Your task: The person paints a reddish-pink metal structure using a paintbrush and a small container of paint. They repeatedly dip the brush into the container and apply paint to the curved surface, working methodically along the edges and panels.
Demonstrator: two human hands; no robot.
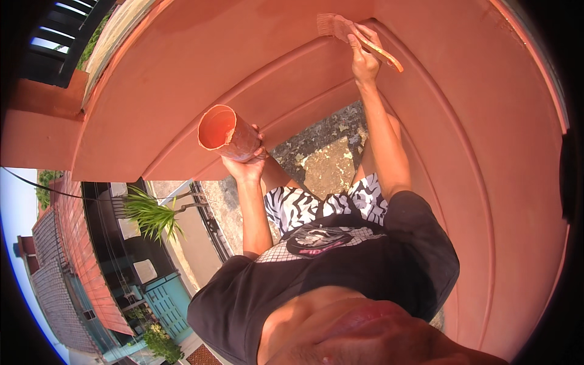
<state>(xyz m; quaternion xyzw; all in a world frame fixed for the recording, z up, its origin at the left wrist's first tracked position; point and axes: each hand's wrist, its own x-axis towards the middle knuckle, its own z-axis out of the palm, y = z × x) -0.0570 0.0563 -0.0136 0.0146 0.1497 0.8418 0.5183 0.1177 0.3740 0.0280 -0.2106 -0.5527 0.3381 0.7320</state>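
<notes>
My right hand [365, 59] grips a paintbrush [350, 30] by its wooden handle. The wide bristles, coated in terracotta paint, point left and lie at or very close to the wall [267, 48]. Lower and to the left, my left hand [246, 164] is wrapped round a cylindrical paint container [243, 143], tilted so its open mouth faces up. Reddish-orange paint coats its inside, and its rim looks uneven. The wall is the same terracotta colour, with raised bands running along it and an inner corner near the brush.
Rough, stained concrete ground [331, 164] lies between my legs. At the left are a spiky green plant [152, 213], a teal gate [170, 307] and tiled roofs [55, 249]. A black slatted railing [64, 42] stands at the upper left. The wall curves round to the right.
</notes>
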